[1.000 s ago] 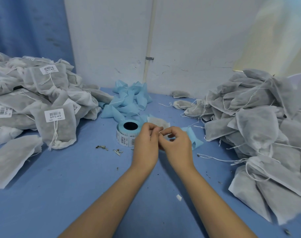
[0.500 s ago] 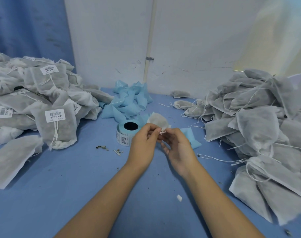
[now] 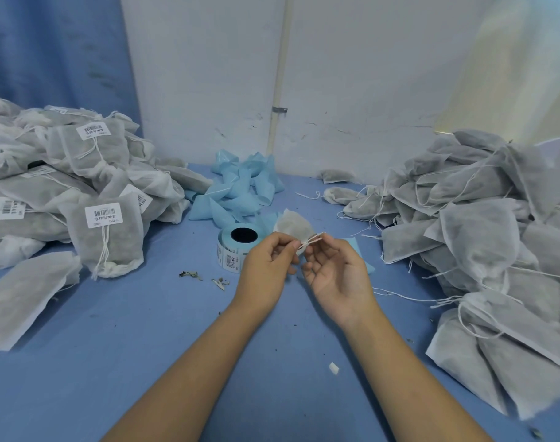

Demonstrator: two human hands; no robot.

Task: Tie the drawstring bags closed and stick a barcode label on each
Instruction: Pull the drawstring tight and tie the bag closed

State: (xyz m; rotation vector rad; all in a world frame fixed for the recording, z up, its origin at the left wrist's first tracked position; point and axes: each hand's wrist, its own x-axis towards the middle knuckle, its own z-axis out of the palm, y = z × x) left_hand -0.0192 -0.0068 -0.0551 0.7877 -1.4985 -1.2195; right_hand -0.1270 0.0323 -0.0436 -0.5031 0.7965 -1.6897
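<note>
Drawstring bag (image 3: 293, 223): small, thin grey-white non-woven fabric, crumpled, held above blue counter (image 3: 144, 330) just behind both hands, lower part hidden by them. Left hand (image 3: 266, 263) pinches white drawstring (image 3: 313, 239) at the neck; right hand (image 3: 336, 272), palm up, pinches its loop. Hands close together. Label roll (image 3: 237, 247) just behind the left hand. Labelled bags (image 3: 65, 186) piled left, unlabelled bags (image 3: 479, 218) piled right, both piles cut off. Crumpled blue liner strips (image 3: 240, 186) by the wall.

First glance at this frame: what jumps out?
Two grey heaps flank the blue table: labelled bags at left, unlabelled bags at right. In the middle, the left hand and right hand pinch the drawstring of a small bag. A label roll stands just left of the hands, with blue backing strips heaped by the wall.
</note>
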